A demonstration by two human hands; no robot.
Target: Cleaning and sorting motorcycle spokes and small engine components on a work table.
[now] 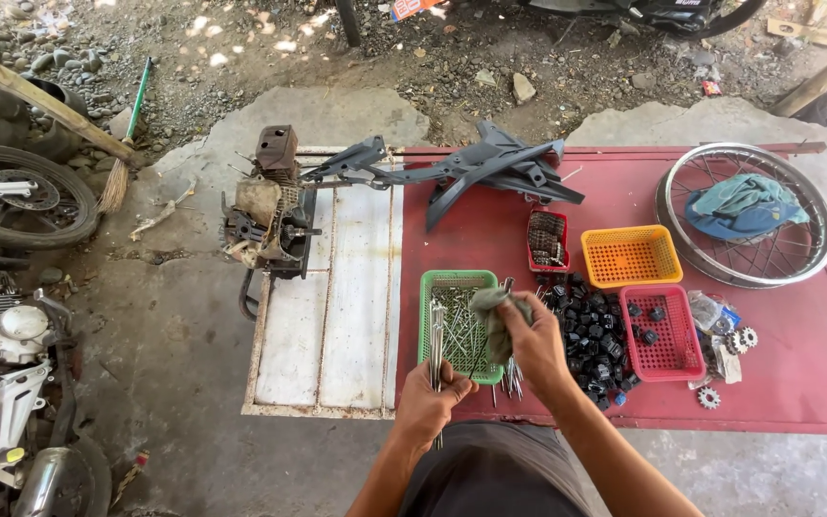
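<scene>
Holding a bundle of thin metal spokes (pixel 437 356) upright in my left hand (pixel 426 410), I have that grip closed around their lower ends, low in the middle of the frame. My right hand (pixel 535 343) is just above and to the right, its grip closed on a grey-green rag (pixel 496 316) that is wrapped over the top of one spoke. Both hands sit over the near edge of the red table (pixel 815 373).

Right behind the spokes lies a green basket (pixel 444 280) with more spokes in it, and a few loose ones lie on the table under my right hand. To the right of that hand is a heap of small black parts (pixel 592 337), then a red basket (pixel 659 337) with a few of the same black bits inside. Higher up sit an orange basket (pixel 632 256) and a small red tray (pixel 547 238) of dark chain-like pieces. At the right edge of the table lie small sprockets (pixel 741 339) and a spoked wheel rim (pixel 681 177) with a blue-green cloth (pixel 745 205) in it.

Along the top of the table stretches a dark plastic frame piece (pixel 490 169) — left of it, on a white panel (pixel 356 287), stands a grimy engine (pixel 265 215). A motorcycle wheel (pixel 13 196) shows at the left edge.
</scene>
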